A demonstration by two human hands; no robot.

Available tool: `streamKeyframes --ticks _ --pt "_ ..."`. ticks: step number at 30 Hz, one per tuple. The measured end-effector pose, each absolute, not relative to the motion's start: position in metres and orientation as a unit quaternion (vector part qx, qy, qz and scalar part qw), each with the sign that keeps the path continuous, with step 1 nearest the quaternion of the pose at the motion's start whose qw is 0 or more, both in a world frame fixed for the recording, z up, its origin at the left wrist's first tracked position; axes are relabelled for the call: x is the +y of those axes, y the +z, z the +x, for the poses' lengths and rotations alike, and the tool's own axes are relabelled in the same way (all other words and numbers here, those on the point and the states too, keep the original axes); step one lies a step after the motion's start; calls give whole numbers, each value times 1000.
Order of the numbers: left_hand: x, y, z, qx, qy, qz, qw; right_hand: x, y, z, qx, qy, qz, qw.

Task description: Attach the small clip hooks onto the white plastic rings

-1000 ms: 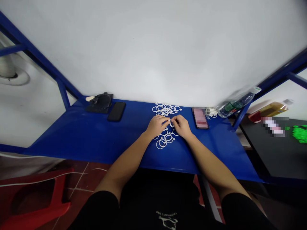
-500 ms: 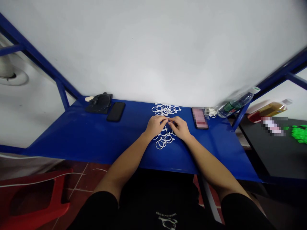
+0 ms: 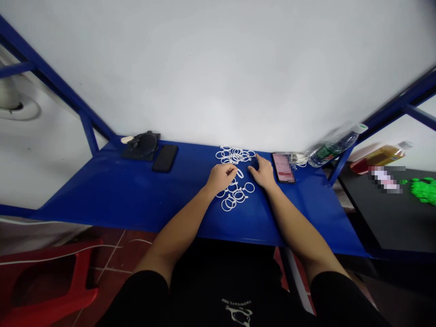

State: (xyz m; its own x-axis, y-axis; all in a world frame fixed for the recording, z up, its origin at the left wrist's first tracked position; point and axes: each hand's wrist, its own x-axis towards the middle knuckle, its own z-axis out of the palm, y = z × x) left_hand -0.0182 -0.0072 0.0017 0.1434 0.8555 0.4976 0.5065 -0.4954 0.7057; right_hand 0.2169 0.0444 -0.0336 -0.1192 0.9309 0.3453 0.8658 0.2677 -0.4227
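Many white plastic rings lie on the blue metal table [image 3: 136, 190] in two loose heaps, one far [image 3: 235, 155] and one near [image 3: 235, 196]. My left hand [image 3: 220, 178] sits between the heaps, its fingertips pinching the end of a single white ring [image 3: 240, 173] that is tilted up. My right hand [image 3: 261, 171] rests on the tabletop with its fingers apart, holding nothing. It is close to the far heap and just left of a phone with a lit pink screen [image 3: 283, 167].
A black phone [image 3: 165, 158] and a dark pouch [image 3: 141, 146] lie at the table's far left. A water bottle [image 3: 332, 153] and a white cable [image 3: 301, 159] are at the far right. A black side table [image 3: 381, 218] holds green pieces [image 3: 424, 190]. A red stool [image 3: 51, 281] stands on the floor.
My right hand has moved right, away from my left hand, and no longer touches the ring. My left hand stays nearly in place, and the ring now shows clearly at its fingertips.
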Motion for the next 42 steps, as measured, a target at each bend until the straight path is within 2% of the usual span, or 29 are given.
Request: streamKeyframes --ticks 5,10,23,28,33,36,42 --pt "-7 1 -18 421 418 783 187 45 -39 214 -767 54 -615 175" --pt "-6 -3 -18 383 380 821 188 41 -35 214 -778 65 -601 170" --pt "-8 -5 -16 377 354 830 207 38 -27 210 -763 91 -566 298" --pt "-10 -3 -16 419 357 806 217 35 -25 208 -692 178 -554 427" --pt "-7 -1 -18 441 379 788 203 18 -17 190 -616 301 -475 553" --pt "-7 2 -18 440 402 785 169 6 -12 179 -632 337 -442 540" --pt "-7 2 -19 438 416 783 146 -3 -8 177 -676 317 -447 493"
